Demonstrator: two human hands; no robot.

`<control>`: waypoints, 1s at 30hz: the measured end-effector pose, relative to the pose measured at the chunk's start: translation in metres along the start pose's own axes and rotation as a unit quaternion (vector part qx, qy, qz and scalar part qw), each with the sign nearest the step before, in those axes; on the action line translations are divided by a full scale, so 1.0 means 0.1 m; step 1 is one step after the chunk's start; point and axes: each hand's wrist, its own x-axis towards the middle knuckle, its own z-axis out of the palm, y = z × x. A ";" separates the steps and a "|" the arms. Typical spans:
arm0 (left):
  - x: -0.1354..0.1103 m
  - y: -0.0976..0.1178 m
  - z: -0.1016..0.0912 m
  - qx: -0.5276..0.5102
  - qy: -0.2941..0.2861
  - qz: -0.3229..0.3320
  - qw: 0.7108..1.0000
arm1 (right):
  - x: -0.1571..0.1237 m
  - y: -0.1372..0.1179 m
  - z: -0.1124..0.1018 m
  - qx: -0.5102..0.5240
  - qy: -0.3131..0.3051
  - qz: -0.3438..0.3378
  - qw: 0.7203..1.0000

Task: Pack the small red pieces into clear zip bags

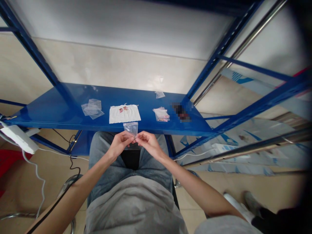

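Observation:
In front of the shelf edge, a small clear zip bag [131, 127] is pinched between my two hands over my lap. My left hand [121, 142] has its fingertips closed on the bag's near end. Right beside it, my right hand [148, 142] pinches the same end, the fingertips of both nearly touching. Just beyond the bag lies a white drawstring pouch [125, 116] with a pair of small reddish pieces [123, 109] on top, too small to name. Whether anything is inside the held bag, I cannot tell.
On the blue shelf [143, 97], loose clear bags [93, 109] lie at left. A stack of bags with pinkish contents [161, 114] sits right, near a pixelated dark object [181, 112]; another small bag [160, 94] lies behind. A white power strip [19, 139] hangs at far left.

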 end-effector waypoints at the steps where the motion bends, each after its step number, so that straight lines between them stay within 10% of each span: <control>1: 0.00 -0.02 0.00 0.002 0.021 0.006 1.000 | 0.00 0.00 0.01 0.004 0.005 0.008 1.000; 12: -0.04 -0.01 0.05 -0.057 0.063 -0.018 0.996 | -0.03 0.00 0.03 0.026 0.039 0.030 0.998; 30: 0.02 -0.01 -0.06 0.089 -0.093 0.036 0.991 | -0.02 0.02 0.04 0.067 0.088 0.040 0.993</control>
